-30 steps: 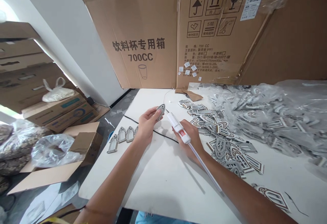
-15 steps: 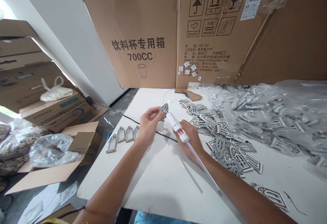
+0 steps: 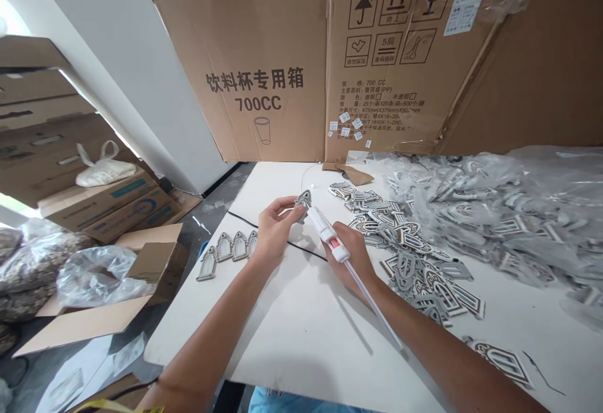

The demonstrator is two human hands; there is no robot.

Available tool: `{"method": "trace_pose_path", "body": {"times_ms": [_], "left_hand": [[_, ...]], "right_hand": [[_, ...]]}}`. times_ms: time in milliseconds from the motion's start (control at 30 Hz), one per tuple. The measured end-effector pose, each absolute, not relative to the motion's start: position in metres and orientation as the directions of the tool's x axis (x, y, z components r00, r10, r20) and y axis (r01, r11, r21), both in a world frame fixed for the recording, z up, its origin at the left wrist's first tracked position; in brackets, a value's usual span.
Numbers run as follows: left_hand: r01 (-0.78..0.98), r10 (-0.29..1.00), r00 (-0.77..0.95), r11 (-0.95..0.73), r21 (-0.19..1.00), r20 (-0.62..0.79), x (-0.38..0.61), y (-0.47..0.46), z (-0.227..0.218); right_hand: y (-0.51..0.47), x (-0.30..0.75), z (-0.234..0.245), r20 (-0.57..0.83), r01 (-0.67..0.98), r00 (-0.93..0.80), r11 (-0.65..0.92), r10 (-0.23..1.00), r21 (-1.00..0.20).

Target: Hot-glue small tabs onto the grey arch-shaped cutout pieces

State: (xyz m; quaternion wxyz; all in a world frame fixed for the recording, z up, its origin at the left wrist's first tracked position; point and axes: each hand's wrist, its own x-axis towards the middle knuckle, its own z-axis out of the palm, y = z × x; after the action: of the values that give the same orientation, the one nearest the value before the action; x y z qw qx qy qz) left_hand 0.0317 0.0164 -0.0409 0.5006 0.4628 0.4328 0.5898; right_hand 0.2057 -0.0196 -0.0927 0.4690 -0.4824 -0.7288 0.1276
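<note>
My left hand [image 3: 279, 224] pinches a small grey arched frame piece [image 3: 304, 198] above the table. My right hand [image 3: 351, 251] is wrapped round a white glue gun [image 3: 328, 232], whose nozzle points up at the frame piece's lower edge; whether they touch I cannot tell. A long translucent glue stick [image 3: 374, 305] sticks out of the gun's back end. Left of my left hand, several similar arched pieces [image 3: 224, 247] lie in a row, the nearest to my wrist partly hidden by it. To the right spreads a loose pile of grey-and-white arched pieces [image 3: 405, 237].
Plastic bags of more pieces [image 3: 490, 212] fill the table's right back. A large cardboard carton [image 3: 268, 36] stands behind the white table [image 3: 292, 331]. A black cable [image 3: 306, 250] crosses the tabletop under my hands. At floor level on the left sits an open box [image 3: 160, 268].
</note>
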Motion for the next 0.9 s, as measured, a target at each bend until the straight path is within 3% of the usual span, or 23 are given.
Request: {"method": "trace_pose_path", "body": {"times_ms": [600,700,833,900], "left_hand": [[-0.164,0.983,-0.115,-0.16,0.973,0.142,0.0331,0.0164,-0.0402],[-0.1,0.966,-0.145,-0.228,0.968,0.213,0.0332,0.0147,-0.0389],[0.08,0.898,-0.161,-0.402,0.912,0.41,0.0324,0.013,-0.0376],[0.101,0.901,-0.153,-0.395,0.913,0.407,0.0314,0.0146,-0.0388]], "right_hand": [[-0.0206,0.2066,-0.0901,0.556,0.518,-0.089,0.515,0.826,-0.683],[-0.0211,0.2064,-0.0894,0.563,0.527,-0.087,0.517,0.822,-0.674],[-0.0221,0.2057,-0.0884,0.547,0.542,-0.085,0.499,0.833,-0.676],[-0.0229,0.2054,-0.0875,0.531,0.53,-0.09,0.492,0.843,-0.691]]}}
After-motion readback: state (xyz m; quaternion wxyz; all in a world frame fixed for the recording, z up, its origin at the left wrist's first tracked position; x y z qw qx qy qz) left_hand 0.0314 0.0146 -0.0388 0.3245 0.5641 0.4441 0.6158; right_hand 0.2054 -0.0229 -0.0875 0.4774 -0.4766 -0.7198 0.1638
